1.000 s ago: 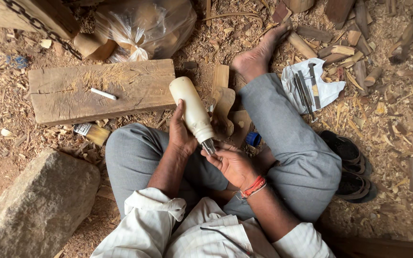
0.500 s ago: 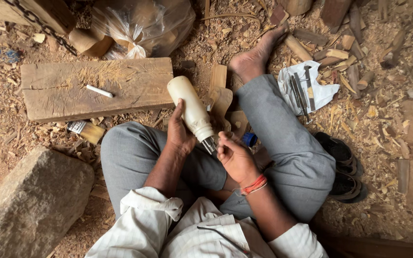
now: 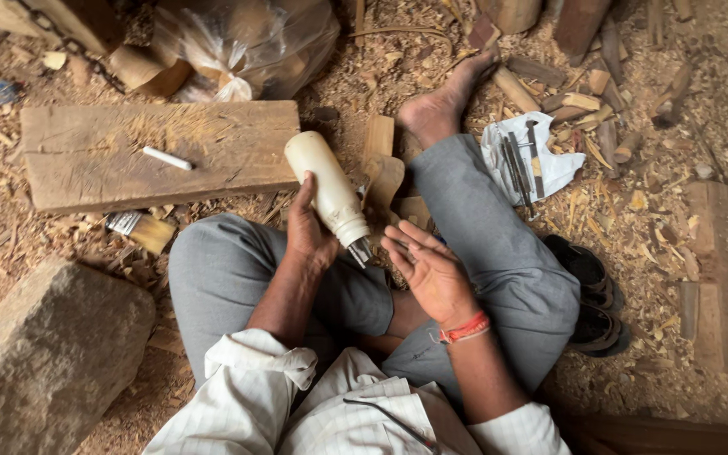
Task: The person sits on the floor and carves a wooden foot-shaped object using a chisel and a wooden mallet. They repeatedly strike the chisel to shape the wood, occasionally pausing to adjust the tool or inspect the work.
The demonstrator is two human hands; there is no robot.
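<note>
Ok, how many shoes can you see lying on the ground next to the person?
2: one dark shoe beside the bent right leg, the other dark shoe just below it, touching it. More could be hidden under the legs or wood scraps.

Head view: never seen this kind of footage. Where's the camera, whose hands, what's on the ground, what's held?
The camera sits on the person's head and looks down, so you see their own lap and crossed legs on a floor covered in wood chips. No machine here, only two bare hands. The left hand grips a cream plastic bottle, tipped so its nozzle points down toward the right hand, which is open, palm up, holding nothing. On the ground: a wooden plank with a white stick on it, a paintbrush, a large stone, and metal carving tools on a white cloth.
</note>
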